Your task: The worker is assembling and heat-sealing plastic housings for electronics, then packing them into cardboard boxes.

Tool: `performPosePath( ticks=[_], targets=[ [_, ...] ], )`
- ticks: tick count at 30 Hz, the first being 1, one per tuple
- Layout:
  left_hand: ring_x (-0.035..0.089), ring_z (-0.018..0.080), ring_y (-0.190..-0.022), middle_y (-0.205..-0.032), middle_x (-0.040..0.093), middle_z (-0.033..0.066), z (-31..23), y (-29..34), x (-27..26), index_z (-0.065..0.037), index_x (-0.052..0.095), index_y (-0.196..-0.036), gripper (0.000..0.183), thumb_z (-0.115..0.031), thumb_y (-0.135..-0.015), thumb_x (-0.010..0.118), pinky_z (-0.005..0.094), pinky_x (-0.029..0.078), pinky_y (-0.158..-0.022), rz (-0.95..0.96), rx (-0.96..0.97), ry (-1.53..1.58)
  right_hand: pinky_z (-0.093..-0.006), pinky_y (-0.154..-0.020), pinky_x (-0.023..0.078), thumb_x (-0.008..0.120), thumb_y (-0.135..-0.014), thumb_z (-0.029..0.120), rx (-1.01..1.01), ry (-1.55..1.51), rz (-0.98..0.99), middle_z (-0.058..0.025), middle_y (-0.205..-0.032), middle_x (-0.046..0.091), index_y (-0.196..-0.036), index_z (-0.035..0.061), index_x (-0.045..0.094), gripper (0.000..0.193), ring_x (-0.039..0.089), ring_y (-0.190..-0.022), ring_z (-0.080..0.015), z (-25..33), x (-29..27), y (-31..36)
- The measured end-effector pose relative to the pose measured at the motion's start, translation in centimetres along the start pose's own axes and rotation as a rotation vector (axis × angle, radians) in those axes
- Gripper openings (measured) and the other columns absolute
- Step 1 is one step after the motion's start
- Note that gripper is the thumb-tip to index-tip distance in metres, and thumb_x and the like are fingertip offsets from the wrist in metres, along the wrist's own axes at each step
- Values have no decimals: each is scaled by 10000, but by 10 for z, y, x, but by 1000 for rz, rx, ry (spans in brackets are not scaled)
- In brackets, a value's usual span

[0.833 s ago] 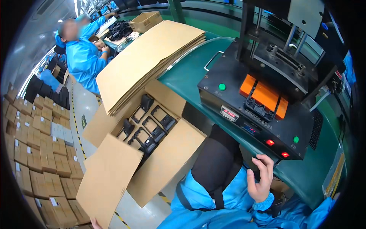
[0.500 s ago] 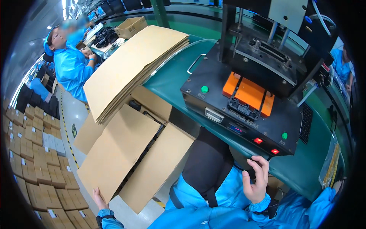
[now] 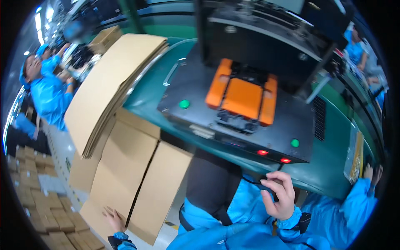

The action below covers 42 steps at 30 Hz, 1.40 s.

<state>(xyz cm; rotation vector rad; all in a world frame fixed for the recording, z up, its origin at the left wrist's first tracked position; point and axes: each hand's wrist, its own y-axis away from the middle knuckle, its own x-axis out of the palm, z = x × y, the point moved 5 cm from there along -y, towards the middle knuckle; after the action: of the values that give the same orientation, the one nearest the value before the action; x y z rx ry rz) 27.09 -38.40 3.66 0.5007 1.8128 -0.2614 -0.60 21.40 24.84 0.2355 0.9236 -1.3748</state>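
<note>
My left hand lies with fingers spread on the near end of a cardboard box's left flap. The two long brown flaps of this box are folded inward, with a narrow dark slit between them. What lies inside is hidden. My right hand hovers at the front edge of the green table, thumb and curved fingers apart, nothing visible in it. Beyond it is a black press machine. Its orange fixture block carries a black plastic part along its near side.
A stack of flat cardboard sheets stands beyond the open box. The green table curves around the machine, with a black keyboard at right. Co-workers in blue sit far left and near right. Many brown cartons fill the lower left.
My left hand has moved from the flap's edge onto its top. The flap has gone down and the gap has narrowed, hiding the black items inside. The whole view has shifted; my right hand stays raised.
</note>
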Motion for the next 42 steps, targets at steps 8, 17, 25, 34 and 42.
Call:
performPosePath(
  ticks=[8,17,25,34,42],
  targets=[
    [357,412,-1381,-1478,399,269,-206,-22,72,85,409,-1413,630,-406,-1019,429,453,304,-1141,216,742,16,-305,-809,504,591,-904,-17,44,111,-684,-110,-940,640,-1112,-23,626,211,633,-860,-194,-90,-149,-61],
    [307,440,-1402,-1500,336,302,-253,58,84,84,353,-1444,609,-356,-1028,419,445,239,-1179,385,865,-24,-465,-1054,398,640,-882,392,594,939,-647,-276,-1277,519,-1285,-47,550,602,471,-1233,-433,-410,-261,-85],
    [346,460,-1373,-1468,342,354,-230,124,26,128,358,-1415,591,-312,-1024,417,449,267,-1170,341,692,-145,-454,-882,407,580,-939,292,462,971,-711,-108,-931,694,-1008,77,710,261,623,-952,-301,-377,-261,-120],
    [401,458,-1329,-1429,394,356,-131,129,14,109,383,-1403,548,-276,-1017,442,464,326,-1130,209,519,-231,-405,-894,347,626,-912,129,195,871,-562,-76,-888,556,-1105,42,641,213,539,-927,-268,-176,-159,5],
    [371,454,-1327,-1454,383,290,-145,130,24,34,492,-1327,512,-304,-949,567,521,299,-1114,64,552,-41,-424,-940,446,636,-913,147,37,519,-677,-195,-1196,571,-1180,-4,620,307,551,-1101,-354,-75,-97,25]
  ],
)
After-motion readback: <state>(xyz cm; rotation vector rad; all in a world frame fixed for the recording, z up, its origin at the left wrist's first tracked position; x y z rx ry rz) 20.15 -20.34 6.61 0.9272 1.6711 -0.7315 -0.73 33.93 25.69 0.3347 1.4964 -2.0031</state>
